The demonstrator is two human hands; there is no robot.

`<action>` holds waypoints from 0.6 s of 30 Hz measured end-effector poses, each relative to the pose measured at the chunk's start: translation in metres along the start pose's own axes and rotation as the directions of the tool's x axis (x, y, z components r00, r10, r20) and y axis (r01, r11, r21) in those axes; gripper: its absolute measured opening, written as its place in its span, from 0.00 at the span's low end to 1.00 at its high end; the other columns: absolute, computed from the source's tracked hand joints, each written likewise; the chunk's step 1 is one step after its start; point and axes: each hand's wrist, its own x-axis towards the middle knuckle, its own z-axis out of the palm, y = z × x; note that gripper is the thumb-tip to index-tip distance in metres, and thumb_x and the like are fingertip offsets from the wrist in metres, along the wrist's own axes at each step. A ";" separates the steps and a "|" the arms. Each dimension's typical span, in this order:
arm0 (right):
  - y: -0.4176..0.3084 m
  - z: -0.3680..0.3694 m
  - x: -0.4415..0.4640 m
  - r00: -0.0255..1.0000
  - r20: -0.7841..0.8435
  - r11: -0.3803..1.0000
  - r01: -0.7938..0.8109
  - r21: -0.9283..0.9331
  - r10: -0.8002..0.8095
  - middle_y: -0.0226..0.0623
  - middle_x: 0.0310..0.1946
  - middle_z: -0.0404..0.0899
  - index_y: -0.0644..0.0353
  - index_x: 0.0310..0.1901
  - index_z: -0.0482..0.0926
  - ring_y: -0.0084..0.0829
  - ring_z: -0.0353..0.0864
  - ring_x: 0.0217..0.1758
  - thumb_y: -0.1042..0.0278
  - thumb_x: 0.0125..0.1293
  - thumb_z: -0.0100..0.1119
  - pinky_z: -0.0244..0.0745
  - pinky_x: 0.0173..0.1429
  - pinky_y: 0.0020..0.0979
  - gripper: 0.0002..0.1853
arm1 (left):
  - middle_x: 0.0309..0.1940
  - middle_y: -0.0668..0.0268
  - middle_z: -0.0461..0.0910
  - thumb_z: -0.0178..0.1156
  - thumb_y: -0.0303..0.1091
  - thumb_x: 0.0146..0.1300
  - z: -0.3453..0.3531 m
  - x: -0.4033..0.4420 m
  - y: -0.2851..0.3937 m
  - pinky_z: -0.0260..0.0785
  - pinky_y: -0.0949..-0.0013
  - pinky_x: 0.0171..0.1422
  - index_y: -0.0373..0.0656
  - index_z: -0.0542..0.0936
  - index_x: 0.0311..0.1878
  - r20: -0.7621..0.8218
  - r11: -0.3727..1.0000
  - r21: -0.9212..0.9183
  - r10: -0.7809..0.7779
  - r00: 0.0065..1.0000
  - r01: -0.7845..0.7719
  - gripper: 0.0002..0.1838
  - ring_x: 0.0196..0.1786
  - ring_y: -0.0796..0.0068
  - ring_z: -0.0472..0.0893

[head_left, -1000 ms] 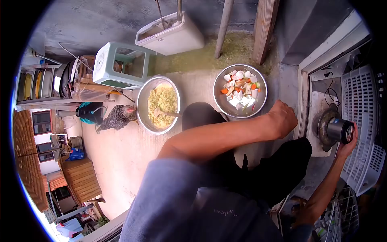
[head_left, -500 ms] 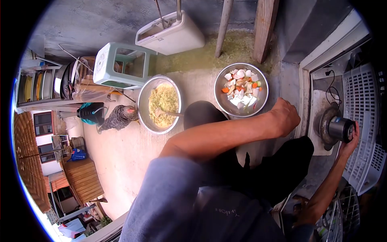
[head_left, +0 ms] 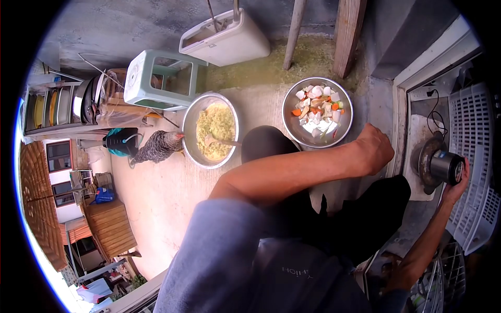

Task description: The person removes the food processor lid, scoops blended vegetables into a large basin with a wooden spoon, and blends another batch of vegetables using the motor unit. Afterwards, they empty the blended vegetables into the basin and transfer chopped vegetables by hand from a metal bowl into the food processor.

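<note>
My left hand [head_left: 374, 149] is curled into a fist beside the doorway, its forearm lying across my knees; nothing shows sticking out of it. At the far right, my right hand [head_left: 456, 183] is closed around the upper end of a silver-and-black cylinder [head_left: 443, 166], perhaps a small appliance. The cylinder stands on a stained, flared round base [head_left: 425, 161] over a pale slab. A metal bowl of cut vegetables [head_left: 348, 125], with orange and white pieces, sits near my left fist. Farther left is a metal bowl of yellow mash [head_left: 215, 129] with a wooden spoon [head_left: 222, 141] in it.
A speckled chicken [head_left: 158, 146] stands against the mash bowl. Behind are a green-and-white stool [head_left: 166, 78], a white bin [head_left: 227, 47] and wooden posts [head_left: 348, 36]. A white plastic basket [head_left: 469, 172] stands right of the cylinder; a black cord [head_left: 439, 112] runs near it.
The whole view has shifted slightly right and up. The chicken's head has moved a little toward the mash bowl. Both hands keep their places.
</note>
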 end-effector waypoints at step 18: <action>-0.006 0.008 -0.007 1.000 -0.016 0.997 0.017 -0.069 -0.018 0.44 0.65 0.79 0.63 0.72 0.72 0.38 0.80 0.67 0.64 0.74 0.46 0.75 0.72 0.41 0.27 | 0.46 0.58 0.86 0.65 0.34 0.62 0.001 -0.001 0.001 0.71 0.57 0.53 0.42 0.89 0.45 -0.011 1.000 -0.004 -0.006 1.000 0.006 0.12 0.50 0.60 0.86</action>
